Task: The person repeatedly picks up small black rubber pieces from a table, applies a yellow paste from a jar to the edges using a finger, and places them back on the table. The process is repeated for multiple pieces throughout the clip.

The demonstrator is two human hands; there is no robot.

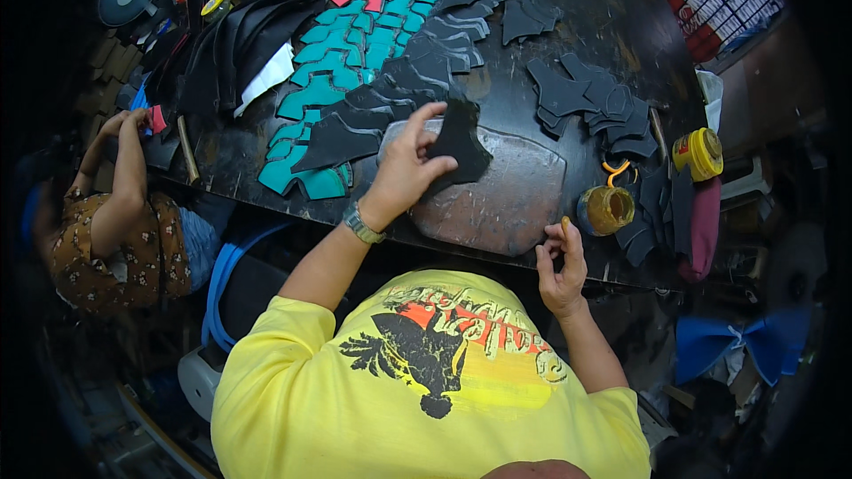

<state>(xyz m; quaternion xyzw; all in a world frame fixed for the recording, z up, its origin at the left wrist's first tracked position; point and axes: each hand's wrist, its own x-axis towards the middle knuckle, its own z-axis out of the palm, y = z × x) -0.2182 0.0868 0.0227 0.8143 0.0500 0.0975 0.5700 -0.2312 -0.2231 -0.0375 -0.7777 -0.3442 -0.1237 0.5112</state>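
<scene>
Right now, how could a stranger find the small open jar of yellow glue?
Start at the grey stone slab on the dark worktable. Beside its right end, just above the right hand, stands the small open jar of yellow glue. Unlike the yellow-lidded tin further right, it has no lid.

A single head-worn fisheye camera is looking steeply down from above the person's yellow shirt (426, 390), facing forward over the dark desk (612, 27). It is sitting close enough that the near desk edge is filling the middle of the frame, while straight edges are bending toward the black rim. A co-worker's arm (124, 186) is showing at the left margin.
</scene>
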